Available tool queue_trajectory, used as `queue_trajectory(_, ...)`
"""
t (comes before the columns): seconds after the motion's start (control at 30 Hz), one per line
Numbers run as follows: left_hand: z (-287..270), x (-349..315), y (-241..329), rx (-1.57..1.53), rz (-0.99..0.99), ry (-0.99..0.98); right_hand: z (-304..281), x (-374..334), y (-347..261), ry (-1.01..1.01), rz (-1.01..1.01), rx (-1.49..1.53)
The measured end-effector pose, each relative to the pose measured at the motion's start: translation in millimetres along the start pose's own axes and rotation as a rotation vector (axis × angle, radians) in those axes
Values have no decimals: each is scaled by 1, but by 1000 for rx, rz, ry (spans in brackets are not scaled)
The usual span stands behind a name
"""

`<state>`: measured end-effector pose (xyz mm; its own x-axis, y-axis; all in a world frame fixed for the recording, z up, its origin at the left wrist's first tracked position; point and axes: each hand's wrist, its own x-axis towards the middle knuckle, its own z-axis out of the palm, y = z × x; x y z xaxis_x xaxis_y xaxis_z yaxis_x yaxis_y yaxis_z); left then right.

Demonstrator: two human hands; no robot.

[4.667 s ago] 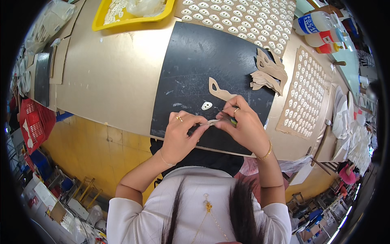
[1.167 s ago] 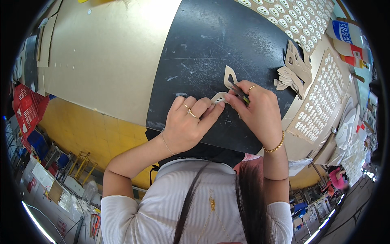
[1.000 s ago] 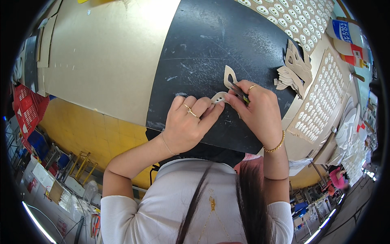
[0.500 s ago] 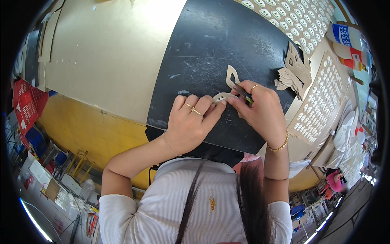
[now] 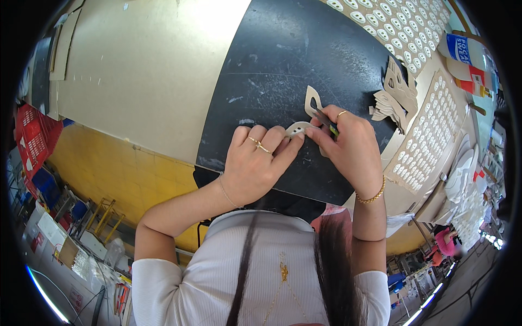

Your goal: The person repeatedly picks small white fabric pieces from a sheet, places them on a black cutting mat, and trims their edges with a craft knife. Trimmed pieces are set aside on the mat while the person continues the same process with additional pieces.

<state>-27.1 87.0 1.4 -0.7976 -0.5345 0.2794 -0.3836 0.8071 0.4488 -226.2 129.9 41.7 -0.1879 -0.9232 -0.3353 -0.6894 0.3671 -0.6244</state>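
Observation:
Over the black work mat [image 5: 261, 81], my left hand [image 5: 253, 157] is closed, its thumb and forefinger pinching the edge of a curved beige cut-out piece. On that piece lies a small white oval patch [image 5: 297, 130] with dark holes. My right hand [image 5: 350, 141] is closed around a dark pointed tool [image 5: 321, 113] with a yellow-green part; most of it is hidden in the palm, so its kind is unclear. The right thumb touches the right end of the beige piece. Just beyond the tool's tip, a beige loop-shaped part [image 5: 310, 96] with a cut-out stands out from the fingers.
At the mat's right edge lies a loose stack of beige cut-outs [image 5: 390, 106]. Sheets of white oval patches [image 5: 421, 138] lie right of it and at the far right [image 5: 391, 24]. Bottles [image 5: 465, 49] stand at the right rim. A pale board [image 5: 147, 70] covers the left.
Both hands stay almost in place. The right hand and its tool have shifted very slightly, with the thumb resting at the beige piece's right end.

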Motion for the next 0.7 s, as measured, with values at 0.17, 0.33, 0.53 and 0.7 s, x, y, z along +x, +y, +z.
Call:
queue_trajectory(0.17,-1,-1,-3,-2,21,-14,-2,4,-2,-22,42,-30)
queue_trajectory(0.33,-2,-1,-1,15,16,-15,-2,4,-2,-6,14,17)
queue_trajectory(0.53,0,-4,-2,14,34,-9,2,5,0,-10,26,-61)
queue_trajectory(0.7,-4,-8,-6,-6,38,-57,-5,11,-6,-89,79,-63)
